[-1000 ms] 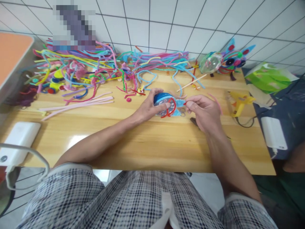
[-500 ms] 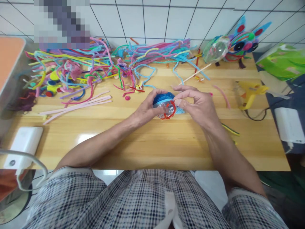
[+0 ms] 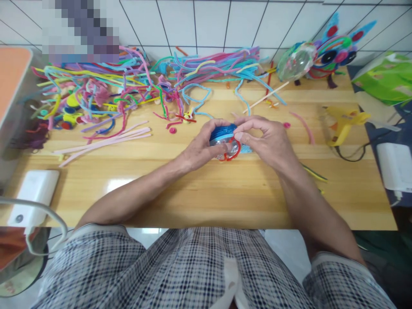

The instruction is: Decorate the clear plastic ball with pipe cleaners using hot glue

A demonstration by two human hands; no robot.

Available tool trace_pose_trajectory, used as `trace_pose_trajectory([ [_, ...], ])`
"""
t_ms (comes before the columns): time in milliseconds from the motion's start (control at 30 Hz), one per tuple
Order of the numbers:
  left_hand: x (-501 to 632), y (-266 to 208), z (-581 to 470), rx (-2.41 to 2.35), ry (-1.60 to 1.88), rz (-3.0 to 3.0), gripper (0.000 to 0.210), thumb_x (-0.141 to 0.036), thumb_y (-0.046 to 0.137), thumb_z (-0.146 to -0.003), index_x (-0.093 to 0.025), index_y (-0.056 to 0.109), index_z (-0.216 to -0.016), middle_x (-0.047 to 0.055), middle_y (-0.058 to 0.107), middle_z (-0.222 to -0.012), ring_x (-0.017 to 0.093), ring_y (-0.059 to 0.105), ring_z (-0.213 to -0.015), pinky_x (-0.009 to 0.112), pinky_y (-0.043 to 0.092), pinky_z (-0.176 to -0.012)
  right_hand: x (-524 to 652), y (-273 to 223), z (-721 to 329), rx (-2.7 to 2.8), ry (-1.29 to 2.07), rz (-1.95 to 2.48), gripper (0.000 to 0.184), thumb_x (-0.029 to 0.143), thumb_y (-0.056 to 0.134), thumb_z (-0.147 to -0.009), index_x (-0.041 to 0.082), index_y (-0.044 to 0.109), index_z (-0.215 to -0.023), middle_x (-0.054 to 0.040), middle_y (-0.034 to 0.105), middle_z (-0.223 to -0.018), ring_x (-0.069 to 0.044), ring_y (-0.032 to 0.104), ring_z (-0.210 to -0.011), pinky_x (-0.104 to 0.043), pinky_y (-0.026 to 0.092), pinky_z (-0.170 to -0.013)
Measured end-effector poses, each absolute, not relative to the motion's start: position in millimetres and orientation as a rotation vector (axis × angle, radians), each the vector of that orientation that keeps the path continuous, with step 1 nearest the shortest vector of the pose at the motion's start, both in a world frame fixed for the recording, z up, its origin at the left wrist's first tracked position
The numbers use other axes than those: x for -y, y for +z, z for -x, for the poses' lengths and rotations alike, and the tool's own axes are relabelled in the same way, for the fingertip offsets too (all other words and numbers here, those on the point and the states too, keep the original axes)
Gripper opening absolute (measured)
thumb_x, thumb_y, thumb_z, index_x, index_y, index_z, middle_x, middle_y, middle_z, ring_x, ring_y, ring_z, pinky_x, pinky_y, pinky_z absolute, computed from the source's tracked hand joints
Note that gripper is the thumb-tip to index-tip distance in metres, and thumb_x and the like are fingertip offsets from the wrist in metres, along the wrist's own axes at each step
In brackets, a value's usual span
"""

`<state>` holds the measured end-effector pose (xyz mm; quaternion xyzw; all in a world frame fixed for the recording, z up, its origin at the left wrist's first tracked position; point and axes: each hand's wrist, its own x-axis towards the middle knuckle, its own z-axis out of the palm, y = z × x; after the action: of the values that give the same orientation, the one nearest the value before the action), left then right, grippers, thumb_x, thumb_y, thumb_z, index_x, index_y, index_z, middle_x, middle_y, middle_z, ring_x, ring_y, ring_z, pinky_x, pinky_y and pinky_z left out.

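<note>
A clear plastic piece [image 3: 221,146], rounded and wrapped in blue pipe cleaners, is held near the middle of the table. My left hand [image 3: 206,143] grips it from the left, thumb across the front. A red pipe cleaner [image 3: 237,151] curves along its clear front face. My right hand [image 3: 262,135] pinches the upper end of that red pipe cleaner between thumb and forefinger at the right side. Light blue fuzzy material [image 3: 247,149] shows just behind, below my right fingers; how it is joined is hidden.
Piles of coloured pipe cleaners [image 3: 219,64] lie along the wall. A yellow glue gun [image 3: 343,124] and a decorated animal figure [image 3: 334,56] stand at right. A thin wooden stick [image 3: 265,98] lies behind my hands. A white power bank [image 3: 34,197] sits front left.
My hands and the held piece appear slightly farther right, as does much of the right side of the scene. Both grips stay the same.
</note>
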<state>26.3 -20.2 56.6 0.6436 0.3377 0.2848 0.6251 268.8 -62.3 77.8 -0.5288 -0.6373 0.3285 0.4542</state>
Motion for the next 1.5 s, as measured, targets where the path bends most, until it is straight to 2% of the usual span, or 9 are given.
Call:
trace_pose_trajectory([
  [200,20,58,-27,-0.765,0.641,-1.476,0.072,-0.051,0.093,-0.090,-0.024,0.062,-0.150,0.014,0.067,-0.162,0.034,0.068,-0.152,0.049,0.058,-0.131,64,81,-271,1.613,0.803,1.304,0.009,0.027,0.093,-0.095,0.035,0.092,-0.090,-0.0017,0.090,-0.111,-0.030,0.085,-0.119,-0.054,0.065,-0.118],
  [400,20,59,-29,-0.747,0.642,-1.463,0.073,-0.054,0.093,-0.090,-0.023,0.060,-0.147,0.013,0.071,-0.154,0.033,0.071,-0.145,0.047,0.058,-0.129,67,80,-270,1.682,0.712,1.297,0.008,0.028,0.092,-0.098,0.036,0.092,-0.095,-0.0015,0.092,-0.117,-0.031,0.084,-0.128,-0.058,0.061,-0.129],
  [600,21,61,-30,-0.775,0.654,-1.450,0.069,-0.050,0.094,-0.089,-0.023,0.063,-0.144,0.011,0.073,-0.151,0.032,0.072,-0.142,0.047,0.057,-0.128,71,82,-271,1.769,0.637,1.282,0.010,0.032,0.084,-0.106,0.036,0.093,-0.105,-0.0023,0.092,-0.124,-0.032,0.084,-0.130,-0.060,0.063,-0.127],
  [800,20,59,-30,-0.738,0.665,-1.411,0.067,-0.047,0.094,-0.089,-0.024,0.063,-0.143,0.011,0.073,-0.150,0.033,0.073,-0.141,0.050,0.058,-0.128,74,81,-269,1.751,0.595,1.307,0.011,0.028,0.085,-0.102,0.036,0.091,-0.107,-0.0013,0.092,-0.124,-0.032,0.086,-0.124,-0.059,0.067,-0.122],
  [1033,20,59,-30,-0.730,0.665,-1.410,0.068,-0.048,0.095,-0.090,-0.023,0.063,-0.144,0.011,0.074,-0.151,0.032,0.073,-0.142,0.047,0.058,-0.126,75,82,-268,1.752,0.574,1.294,0.009,0.027,0.083,-0.103,0.035,0.088,-0.104,-0.0022,0.092,-0.120,-0.032,0.087,-0.119,-0.061,0.068,-0.122],
  [1500,20,56,-30,-0.744,0.678,-1.423,0.065,-0.049,0.094,-0.092,-0.023,0.065,-0.144,0.010,0.073,-0.151,0.032,0.072,-0.143,0.049,0.057,-0.131,77,80,-266,1.769,0.502,1.262,0.012,0.025,0.082,-0.103,0.035,0.088,-0.104,-0.0033,0.091,-0.121,-0.031,0.087,-0.117,-0.059,0.070,-0.117],
])
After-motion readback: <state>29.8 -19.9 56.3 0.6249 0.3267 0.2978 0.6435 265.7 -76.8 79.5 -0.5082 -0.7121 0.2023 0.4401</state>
